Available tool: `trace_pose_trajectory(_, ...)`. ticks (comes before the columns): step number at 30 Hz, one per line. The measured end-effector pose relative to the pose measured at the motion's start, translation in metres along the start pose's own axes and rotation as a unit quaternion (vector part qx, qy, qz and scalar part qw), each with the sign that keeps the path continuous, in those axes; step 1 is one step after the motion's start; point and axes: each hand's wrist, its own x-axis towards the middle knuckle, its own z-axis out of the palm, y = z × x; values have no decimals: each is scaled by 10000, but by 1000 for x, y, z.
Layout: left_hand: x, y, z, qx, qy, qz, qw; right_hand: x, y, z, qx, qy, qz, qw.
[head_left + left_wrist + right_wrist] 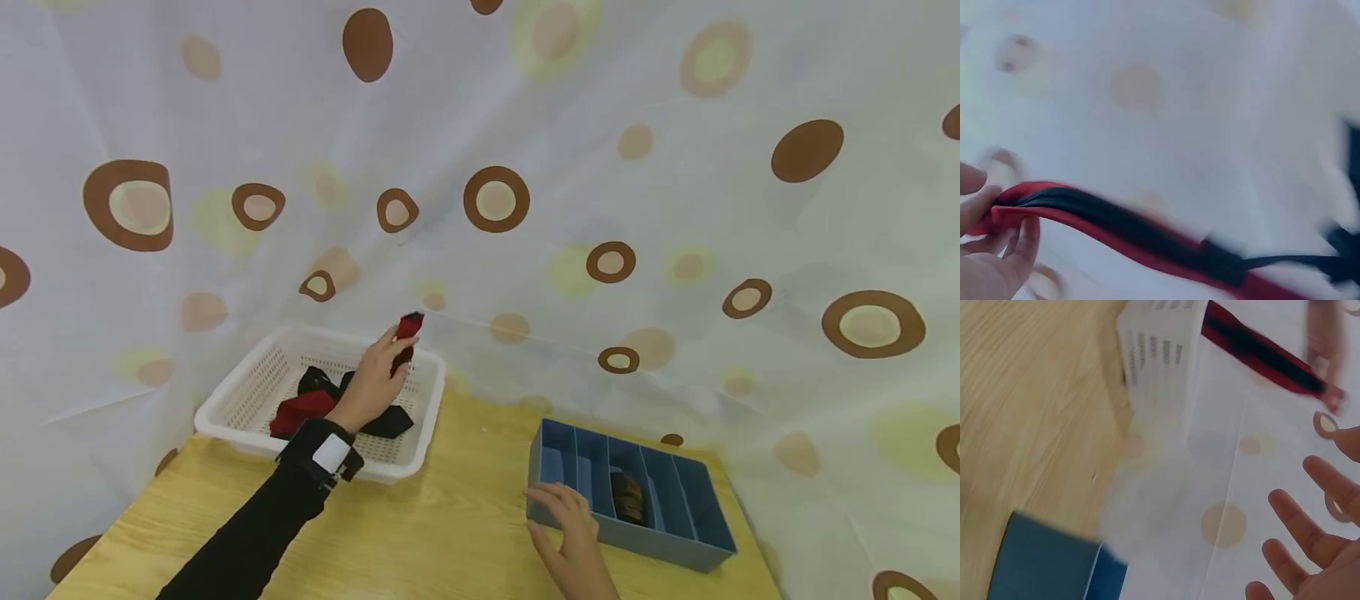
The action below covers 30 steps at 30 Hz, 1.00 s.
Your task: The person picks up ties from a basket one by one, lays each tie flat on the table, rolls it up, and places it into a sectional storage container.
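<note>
Spotted sheeting (450,100) backs one white basket (255,379), one blue box (660,543); my left hand (372,381) pinches one red-black strip (409,326), my right hand (570,531) fingers apart

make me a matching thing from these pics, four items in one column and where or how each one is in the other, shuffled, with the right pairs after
1. long red-and-black cloth strip
2. brown dark-striped bundle
3. white perforated plastic basket
4. blue rectangular box

A. lying in a middle compartment
B. split by dividers into five
C. held in the left hand
D. containing red and black cloth pieces

Right pairs: 1-C, 2-A, 3-D, 4-B
</note>
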Motion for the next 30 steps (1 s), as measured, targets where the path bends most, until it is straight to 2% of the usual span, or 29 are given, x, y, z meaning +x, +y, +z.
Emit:
trace_pose_trajectory(1,3,29,-7,-241,251,183,9992,6,-4,2,209,-142,102,9996)
trace_pose_trajectory(3,6,72,-12,-670,398,581,9953,21,-13,7,570,-314,205,9977)
trace_pose_trajectory(4,6,89,-12,-939,364,753,9921,30,-19,10,758,-341,277,9962)
trace_pose_trajectory(6,1,115,-10,-1496,92,878,9848,45,-30,14,1154,-241,325,9925)
trace_pose_trajectory(7,-3,125,-7,-1894,-97,939,9774,52,-35,17,1342,-125,349,9903)
trace_pose_trajectory(8,-7,133,-3,-2396,-325,949,9657,58,-40,19,1493,-2,312,9883)
trace_pose_trajectory(9,-12,139,1,-2959,-558,914,9492,63,-44,21,1684,106,300,9852)
trace_pose_trajectory(11,-21,147,10,-4004,-900,835,9081,69,-50,26,1927,244,283,9805)
trace_pose_trajectory(13,-27,152,17,-4825,-1052,804,8658,71,-52,30,2051,253,281,9780)
trace_pose_trajectory(14,-30,153,19,-5103,-1023,782,8503,71,-52,31,2120,225,341,9764)
trace_pose_trajectory(15,-32,153,21,-5269,-932,773,8413,69,-51,32,2157,226,456,9751)
trace_pose_trajectory(16,-33,152,21,-5349,-786,772,8377,67,-49,32,2128,231,564,9752)
trace_pose_trajectory(19,-35,146,19,-5371,-215,602,8411,58,-39,24,1896,235,976,9767)
trace_pose_trajectory(21,-37,140,16,-5370,176,413,8424,49,-28,15,1433,75,1252,9817)
trace_pose_trajectory(23,-40,133,14,-5279,511,228,8475,39,-14,6,844,-191,1480,9852)
trace_pose_trajectory(26,-52,119,15,-5104,775,-201,8562,20,8,-7,-131,-635,1741,9826)
trace_pose_trajectory(30,-79,97,29,-4769,890,-1080,8677,-7,35,-24,-1514,-869,1664,9705)
